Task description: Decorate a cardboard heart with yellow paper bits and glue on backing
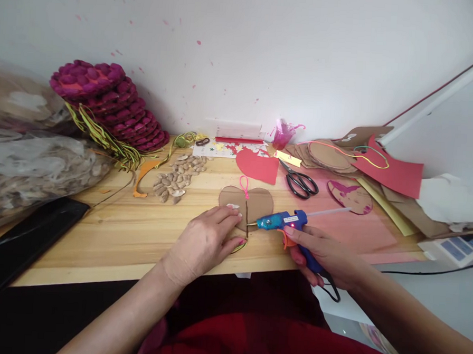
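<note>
A brown cardboard heart [262, 199] lies on the wooden table, a pink cord loop [244, 185] at its top notch and a dark line down its middle. My left hand [207, 236] grips the heart's left side, fingers on top and thumb at the lower tip by a yellow-green cord [238, 247]. In my right hand [315, 252] is a blue glue gun [285, 222] with an orange trigger, a lit red light and a glue stick [330, 211] out of its back. Its nozzle points left, at the dark line; whether it touches is unclear.
Nut shells [175, 179] lie left of the heart. Behind are a red paper heart [256, 166] and black scissors [301, 183]. A magenta shell-covered stack [109, 104] leans at back left, near plastic bags [34, 171]. Cardboard ovals [328, 155] and red paper [395, 167] lie right.
</note>
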The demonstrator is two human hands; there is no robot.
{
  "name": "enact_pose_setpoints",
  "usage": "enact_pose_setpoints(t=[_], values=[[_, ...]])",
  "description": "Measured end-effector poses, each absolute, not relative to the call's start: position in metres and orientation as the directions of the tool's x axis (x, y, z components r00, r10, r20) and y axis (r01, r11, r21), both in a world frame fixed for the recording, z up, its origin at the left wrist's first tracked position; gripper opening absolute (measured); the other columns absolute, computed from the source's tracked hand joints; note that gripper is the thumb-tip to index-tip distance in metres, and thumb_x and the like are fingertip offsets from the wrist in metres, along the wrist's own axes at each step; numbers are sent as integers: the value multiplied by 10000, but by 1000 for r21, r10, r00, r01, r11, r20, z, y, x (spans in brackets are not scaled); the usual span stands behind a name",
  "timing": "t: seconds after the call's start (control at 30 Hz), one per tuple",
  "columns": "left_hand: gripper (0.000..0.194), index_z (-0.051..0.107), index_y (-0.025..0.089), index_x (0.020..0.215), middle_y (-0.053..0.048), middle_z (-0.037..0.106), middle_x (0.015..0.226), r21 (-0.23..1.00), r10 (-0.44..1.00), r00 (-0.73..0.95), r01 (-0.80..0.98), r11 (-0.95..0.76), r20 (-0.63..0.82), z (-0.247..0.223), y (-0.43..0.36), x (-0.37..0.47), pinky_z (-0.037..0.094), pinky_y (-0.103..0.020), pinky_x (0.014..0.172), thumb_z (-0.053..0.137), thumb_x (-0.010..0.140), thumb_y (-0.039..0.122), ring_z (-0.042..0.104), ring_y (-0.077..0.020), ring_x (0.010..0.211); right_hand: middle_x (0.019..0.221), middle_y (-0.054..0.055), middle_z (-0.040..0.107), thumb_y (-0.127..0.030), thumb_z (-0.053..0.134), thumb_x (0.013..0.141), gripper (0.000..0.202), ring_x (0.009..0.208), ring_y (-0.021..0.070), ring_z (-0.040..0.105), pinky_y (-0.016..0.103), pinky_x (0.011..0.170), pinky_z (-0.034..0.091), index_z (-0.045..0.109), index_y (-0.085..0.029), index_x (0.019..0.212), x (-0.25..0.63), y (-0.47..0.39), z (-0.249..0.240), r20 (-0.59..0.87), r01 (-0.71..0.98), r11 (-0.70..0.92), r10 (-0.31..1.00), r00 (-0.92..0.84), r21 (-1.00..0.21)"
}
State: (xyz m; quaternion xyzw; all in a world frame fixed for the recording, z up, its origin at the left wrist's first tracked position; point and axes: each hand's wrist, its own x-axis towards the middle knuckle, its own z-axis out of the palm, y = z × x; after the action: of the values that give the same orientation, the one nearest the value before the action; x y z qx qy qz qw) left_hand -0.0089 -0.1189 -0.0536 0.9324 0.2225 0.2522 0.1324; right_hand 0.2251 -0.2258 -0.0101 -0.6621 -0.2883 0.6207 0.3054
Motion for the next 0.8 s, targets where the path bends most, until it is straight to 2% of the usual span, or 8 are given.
enact_pose_setpoints(t=[0.27,0.53,0.8], values=[[373,570,155,1172,-125,623,1217,365,488,768,351,-862,414,-53,-119,-9,490,-436,985,622,862,355,561,-270,1170,537,-78,529,-532,524,869,333,302,66,475,147,265,309,430,-224,783,223,-207,-10,-652,-17,-661,736,182,-751],[356,570,158,1142,-125,626,1200,328,504,769,394,-858,393,-53,-122,-7,492,-435,974,585,881,399,564,-269,1163,519,-74,525,-555,544,841,383,277,62,453,157,256,317,421,-212,725,225,-229,-7,-647,9,-649,759,71,-761],[440,565,159,1149,-127,627,1193,327,487,761,372,-869,429,-57,-119,-6,504,-443,956,636,831,454,576,-277,1140,523,-71,518,-514,516,875,340,294,66,462,158,259,314,417,-218,740,226,-203,-13,-645,0,-654,747,163,-757]])
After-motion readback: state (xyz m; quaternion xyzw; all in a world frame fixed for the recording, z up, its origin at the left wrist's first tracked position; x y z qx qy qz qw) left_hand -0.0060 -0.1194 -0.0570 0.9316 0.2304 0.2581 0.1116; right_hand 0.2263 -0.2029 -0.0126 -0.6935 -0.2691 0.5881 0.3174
